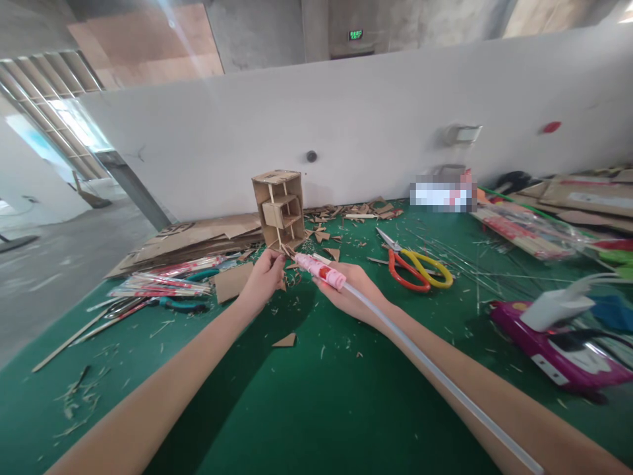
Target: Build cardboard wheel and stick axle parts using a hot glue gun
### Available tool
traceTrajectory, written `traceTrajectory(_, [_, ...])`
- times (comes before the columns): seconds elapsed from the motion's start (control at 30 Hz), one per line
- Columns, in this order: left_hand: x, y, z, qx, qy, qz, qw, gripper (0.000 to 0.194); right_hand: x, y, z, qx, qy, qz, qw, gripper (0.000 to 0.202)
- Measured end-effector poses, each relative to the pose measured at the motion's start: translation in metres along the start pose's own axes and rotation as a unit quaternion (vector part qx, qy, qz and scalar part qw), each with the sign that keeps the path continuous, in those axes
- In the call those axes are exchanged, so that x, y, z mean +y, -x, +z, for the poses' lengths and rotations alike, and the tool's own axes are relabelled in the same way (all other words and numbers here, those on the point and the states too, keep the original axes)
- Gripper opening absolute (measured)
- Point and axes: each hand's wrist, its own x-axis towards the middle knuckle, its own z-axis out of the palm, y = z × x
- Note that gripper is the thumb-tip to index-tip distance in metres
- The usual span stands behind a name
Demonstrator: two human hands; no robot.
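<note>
head view; right hand [350,288] holds pink glue gun [321,269]

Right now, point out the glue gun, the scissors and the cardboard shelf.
Glue gun [320,270]: head view, on its pink body.
Scissors [396,248]: head view, where blades meet handles.
Cardboard shelf [273,216]: head view, on its small front panel.

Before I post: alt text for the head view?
A person's bare right hand holds a pink patterned glue gun with a long translucent glue stick, its tip near the bare left hand, before a tiered brown cardboard structure. On the green tabletop lie brown cardboard scraps, scissors with orange and yellow handles, and a magenta power strip.
</note>
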Motion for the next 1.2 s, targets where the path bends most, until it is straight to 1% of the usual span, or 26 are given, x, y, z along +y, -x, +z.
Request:
traceTrajectory(0.1, [-0.0020,-0.0006,-0.0017,-0.026,-0.003,0.012,1.000,0.026,-0.0011,-0.0002,-0.0005,-0.006,-0.001,0.006,1.000,0.013])
traceTrajectory(0.37, [0.0014,0.0010,0.0006,-0.038,0.060,-0.009,0.997,0.032,-0.0008,0.0007,-0.0008,-0.005,0.020,-0.004,1.000,0.017])
traceTrajectory(0.53, [0.0036,0.0023,0.0016,-0.053,0.081,-0.015,0.995,0.035,0.0015,0.0006,0.0002,0.000,0.025,-0.009,1.000,0.018])
traceTrajectory(0.7, [0.0016,0.0018,0.0009,-0.054,0.076,-0.008,0.996,0.033,0.0024,0.0006,0.0010,0.001,0.019,-0.005,1.000,0.023])
traceTrajectory(0.8, [0.0003,0.0011,0.0006,-0.056,0.063,0.002,0.996,0.031,0.0019,0.0010,0.0008,0.019,0.017,-0.021,0.999,0.023])
traceTrajectory(0.87, [0.0005,0.0013,0.0009,-0.056,0.058,0.002,0.997,0.031,0.0015,0.0014,0.0005,0.019,0.012,-0.028,0.999,0.021])
traceTrajectory(0.97, [0.0026,0.0025,0.0020,-0.058,0.068,0.000,0.996,0.032,0.0009,0.0020,0.0002,0.006,0.000,-0.011,1.000,0.020])
traceTrajectory(1.2, [0.0052,0.0035,0.0018,-0.062,0.086,-0.001,0.994,0.034,0.0003,0.0024,0.0005,0.007,0.009,-0.004,1.000,0.020])
